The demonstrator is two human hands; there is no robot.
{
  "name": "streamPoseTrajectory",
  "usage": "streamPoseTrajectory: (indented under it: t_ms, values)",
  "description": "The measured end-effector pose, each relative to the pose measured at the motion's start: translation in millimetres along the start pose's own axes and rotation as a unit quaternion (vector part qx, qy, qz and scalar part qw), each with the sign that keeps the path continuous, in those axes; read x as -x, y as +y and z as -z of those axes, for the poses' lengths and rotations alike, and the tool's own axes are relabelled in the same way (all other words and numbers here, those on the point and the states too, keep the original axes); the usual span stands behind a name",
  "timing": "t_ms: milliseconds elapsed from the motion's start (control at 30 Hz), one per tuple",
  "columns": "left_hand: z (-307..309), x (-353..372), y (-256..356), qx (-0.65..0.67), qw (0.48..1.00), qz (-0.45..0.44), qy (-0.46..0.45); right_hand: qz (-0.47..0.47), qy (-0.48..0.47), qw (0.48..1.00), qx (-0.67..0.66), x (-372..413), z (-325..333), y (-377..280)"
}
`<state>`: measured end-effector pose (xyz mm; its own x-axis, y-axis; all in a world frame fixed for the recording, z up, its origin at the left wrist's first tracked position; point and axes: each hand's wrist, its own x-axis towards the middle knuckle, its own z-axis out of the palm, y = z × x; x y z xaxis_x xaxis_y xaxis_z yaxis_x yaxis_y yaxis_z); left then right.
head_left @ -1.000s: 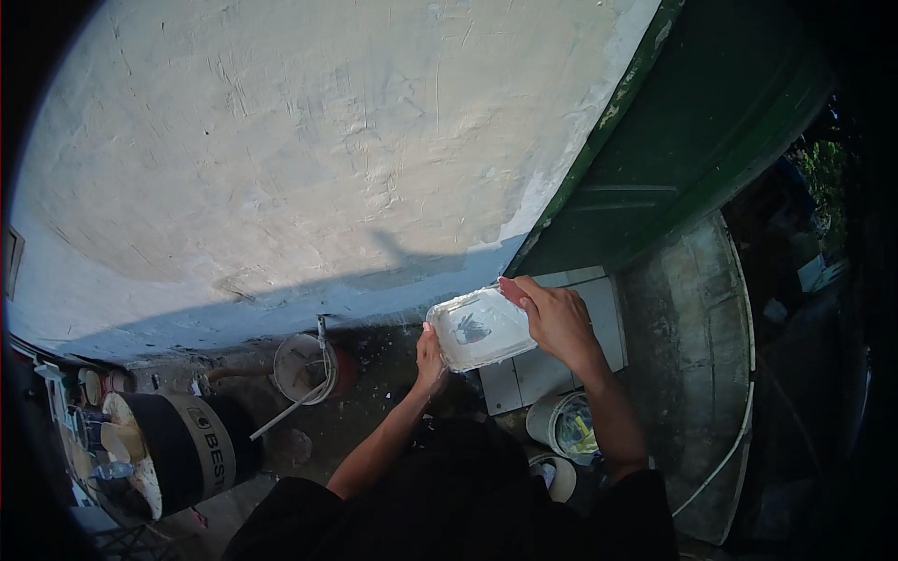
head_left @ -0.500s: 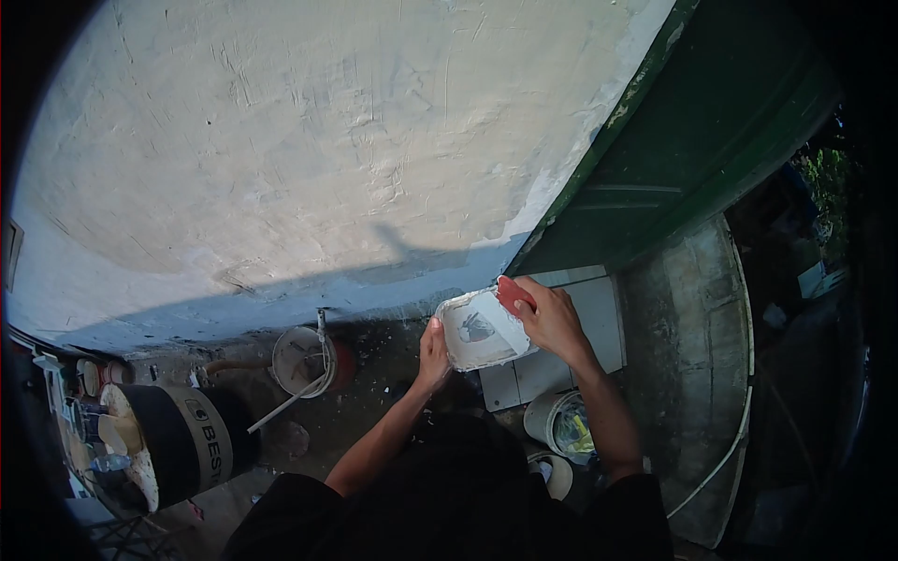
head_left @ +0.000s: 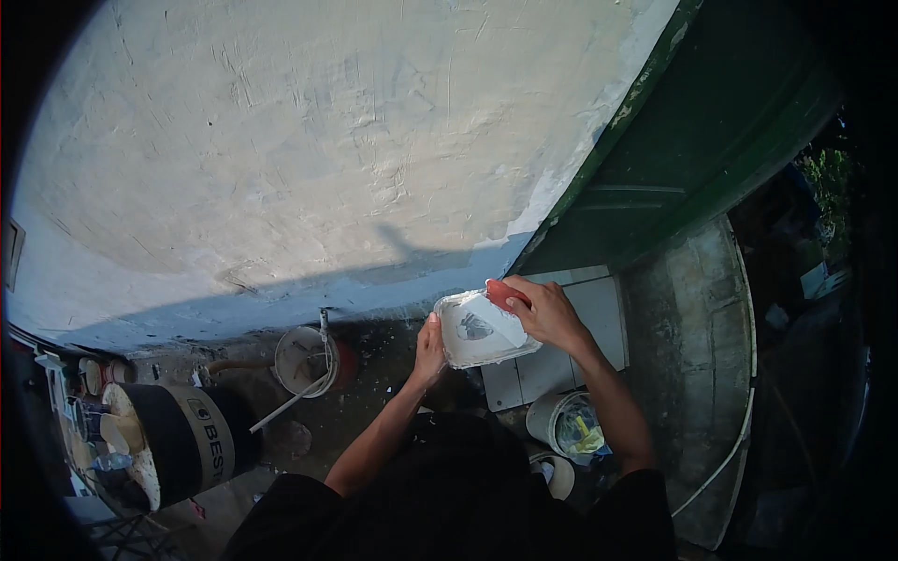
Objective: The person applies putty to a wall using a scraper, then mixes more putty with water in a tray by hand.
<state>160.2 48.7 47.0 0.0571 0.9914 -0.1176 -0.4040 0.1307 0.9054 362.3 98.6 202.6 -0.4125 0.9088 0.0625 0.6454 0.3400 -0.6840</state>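
A shallow white rectangular tray [head_left: 460,354], smeared with white paste, is held in front of me above the ground. My left hand [head_left: 429,353] is closed on its left edge, thumb up along the rim. In my right hand [head_left: 550,314] is the red handle of a putty knife [head_left: 506,295]. Its wide, pale blade lies over the right part of the tray, in the paste. A grey patch of the tray's bottom shows through left of the blade. Past the tray rises a cream and white wall [head_left: 271,140] with rough, streaky plaster.
A green door [head_left: 673,178] adjoins the wall at right. White tiles [head_left: 597,313] lie below it. At left are a dark drum [head_left: 178,439] and a bucket [head_left: 293,361] with a hose. Another bucket [head_left: 543,417] holding plastic bags stands near my right forearm.
The putty knife has moved slightly left and its blade has turned, now slanting further across the tray. My left hand still grips the tray, almost in place.
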Motion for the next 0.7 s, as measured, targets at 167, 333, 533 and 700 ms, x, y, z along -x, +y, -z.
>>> streamPoseTrajectory:
  t_ms: [167,333,533,700]
  values:
    - [8.4,-4.2,-5.2,0.004,0.999,0.041,-0.004,0.004,-0.007,1.0,-0.012,-4.8,-5.2,2.4]
    - [8.1,-4.1,-10.6,-0.012,1.0,0.027,-0.007,0.002,-0.012,0.999,-0.031,-10.6,-7.2,4.7]
    - [2.1,-3.1,-1.4,-0.022,1.0,0.018,-0.007,-0.001,-0.046,0.999,-0.015,-13.3,-11.6,5.0]
    - [-3.1,-4.3,8.4,-0.01,0.999,0.039,-0.009,0.049,-0.097,0.994,0.019,-20.3,1.7,-5.5]
